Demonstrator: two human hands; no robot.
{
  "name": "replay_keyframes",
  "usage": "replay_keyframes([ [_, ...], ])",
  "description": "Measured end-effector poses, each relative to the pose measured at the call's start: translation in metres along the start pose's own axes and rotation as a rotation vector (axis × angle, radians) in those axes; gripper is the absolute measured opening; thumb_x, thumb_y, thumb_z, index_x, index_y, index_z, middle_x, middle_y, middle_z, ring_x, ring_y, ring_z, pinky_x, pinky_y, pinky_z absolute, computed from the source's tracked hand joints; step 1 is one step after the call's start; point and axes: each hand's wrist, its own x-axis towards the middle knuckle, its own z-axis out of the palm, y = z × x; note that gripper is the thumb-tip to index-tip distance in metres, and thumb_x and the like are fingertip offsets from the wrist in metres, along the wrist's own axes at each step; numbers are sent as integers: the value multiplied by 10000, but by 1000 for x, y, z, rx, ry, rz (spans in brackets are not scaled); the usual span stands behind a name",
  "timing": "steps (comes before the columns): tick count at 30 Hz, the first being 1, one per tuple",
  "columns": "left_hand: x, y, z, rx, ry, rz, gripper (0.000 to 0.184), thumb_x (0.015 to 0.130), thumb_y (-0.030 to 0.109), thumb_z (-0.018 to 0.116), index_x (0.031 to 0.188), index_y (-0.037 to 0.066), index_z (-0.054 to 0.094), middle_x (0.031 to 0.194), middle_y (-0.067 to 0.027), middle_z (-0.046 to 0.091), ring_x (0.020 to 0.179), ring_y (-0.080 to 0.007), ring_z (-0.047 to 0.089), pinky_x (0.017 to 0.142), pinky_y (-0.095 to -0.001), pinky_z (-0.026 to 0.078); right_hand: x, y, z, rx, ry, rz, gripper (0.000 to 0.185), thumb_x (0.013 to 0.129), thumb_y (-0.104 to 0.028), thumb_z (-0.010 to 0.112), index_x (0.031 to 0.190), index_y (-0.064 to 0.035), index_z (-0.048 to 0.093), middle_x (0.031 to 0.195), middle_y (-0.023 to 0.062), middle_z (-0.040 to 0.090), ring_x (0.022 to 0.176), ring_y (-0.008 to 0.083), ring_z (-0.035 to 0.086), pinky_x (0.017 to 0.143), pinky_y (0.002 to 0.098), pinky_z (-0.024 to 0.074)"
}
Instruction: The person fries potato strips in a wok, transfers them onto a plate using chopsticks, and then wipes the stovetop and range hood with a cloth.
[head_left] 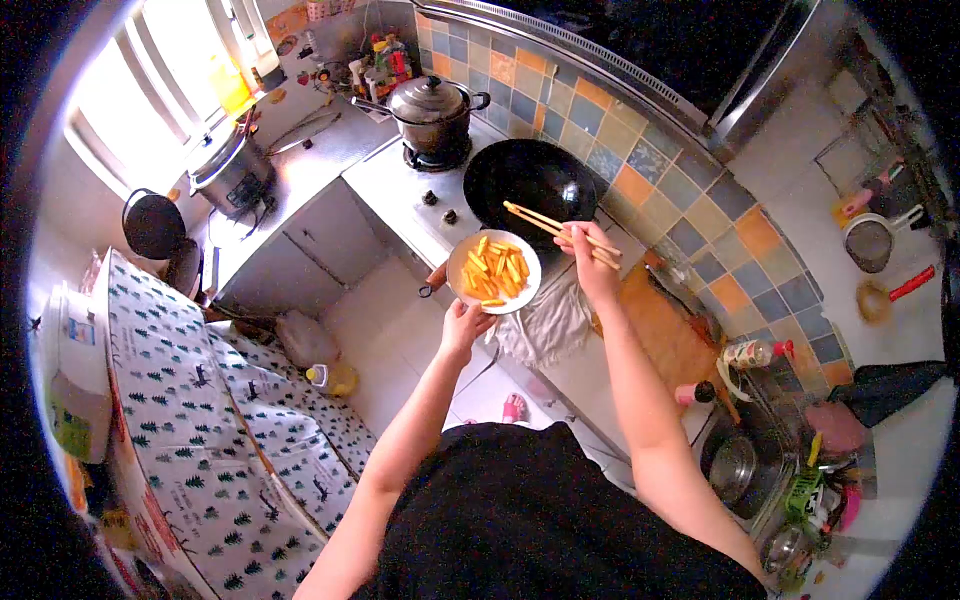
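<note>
My left hand [467,325] grips the near rim of a white plate [462,252]. Yellow-orange strips that look like fries [496,268] lie on the plate. In my right hand [590,262] is a pair of wooden chopsticks [540,217], fingers closed around them, their tips pointing left above the wok's near side. The black wok [510,170] sits on the stove just beyond the plate; its inside looks dark and shiny. Part of the wok's wooden handle [437,275] shows at the plate's left.
A lidded pot [432,112] stands on the back-left burner. A white cloth [548,325] hangs by the counter edge, with a wooden cutting board [655,330] to its right. The sink [735,465] is at lower right. An oil jug [335,379] stands on the floor.
</note>
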Motion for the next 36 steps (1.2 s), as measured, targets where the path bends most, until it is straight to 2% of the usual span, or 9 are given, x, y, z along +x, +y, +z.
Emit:
replay_keyframes([
  [2, 0, 5, 0, -46, -19, 20, 234, 888, 125, 483, 1079, -1, 437, 960, -120, 578, 817, -186, 607, 745, -302, 534, -19, -11, -5, 97, -16, 51, 249, 936, -230, 456, 974, -1, 546, 871, 89, 631, 765, 160, 644, 640, 231, 516],
  [9, -3, 9, 3, 62, -84, -26, 213, 888, 124, 481, 1057, 3, 435, 969, -127, 578, 807, -197, 610, 754, -305, 531, -97, -72, -31, 89, 3, 250, 277, 955, -216, 394, 996, 28, 518, 946, 144, 600, 826, 208, 645, 715, 253, 524],
  [17, -39, -17, 34, 25, -223, -95, 282, 899, 116, 472, 1153, 15, 405, 1040, -124, 553, 886, -209, 600, 796, -317, 524, -138, -80, -62, 42, 195, 152, 283, 944, -247, 423, 977, 14, 528, 903, 128, 613, 774, 195, 646, 701, 278, 534],
  [20, -60, -22, 50, 47, -275, -118, 257, 905, 127, 470, 1140, 32, 429, 1009, -108, 555, 886, -189, 594, 807, -313, 520, -148, -63, -70, 18, 153, 169, 268, 946, -224, 423, 999, 12, 537, 932, 116, 599, 851, 195, 633, 752, 271, 519],
  [25, -64, -59, 86, 58, -245, -135, 217, 904, 126, 467, 1089, 16, 444, 971, -106, 571, 841, -194, 608, 811, -327, 520, -175, -72, -119, 16, 111, 262, 263, 944, -209, 427, 1004, 23, 536, 949, 117, 592, 869, 202, 632, 766, 264, 515],
  [28, -70, -80, 114, 61, -245, -141, 254, 901, 131, 482, 1120, 10, 439, 989, -115, 577, 863, -211, 614, 818, -326, 517, -184, -70, -160, 31, 209, 259, 262, 942, -209, 431, 1003, 25, 532, 939, 119, 593, 857, 201, 635, 757, 262, 519],
  [32, -60, -127, 142, 59, -255, -154, 273, 902, 136, 484, 1145, 18, 442, 1021, -120, 579, 887, -210, 612, 813, -324, 519, -198, -45, -204, 43, 141, 270, 253, 941, -201, 434, 999, 26, 529, 940, 122, 600, 845, 198, 638, 739, 258, 526],
  [34, -60, -145, 158, 48, -252, -174, 266, 901, 130, 486, 1133, 9, 441, 1007, -118, 579, 880, -208, 611, 810, -326, 522, -203, -38, -225, 53, 197, 305, 246, 934, -199, 450, 992, 22, 540, 920, 121, 611, 820, 196, 642, 723, 277, 532],
  [36, -60, -163, 170, 85, -168, -226, 255, 899, 125, 484, 1116, -2, 440, 994, -122, 578, 875, -209, 610, 809, -325, 525, -205, -38, -249, 39, 222, 296, 246, 929, -199, 464, 996, 20, 553, 927, 124, 619, 814, 195, 645, 720, 286, 534],
])
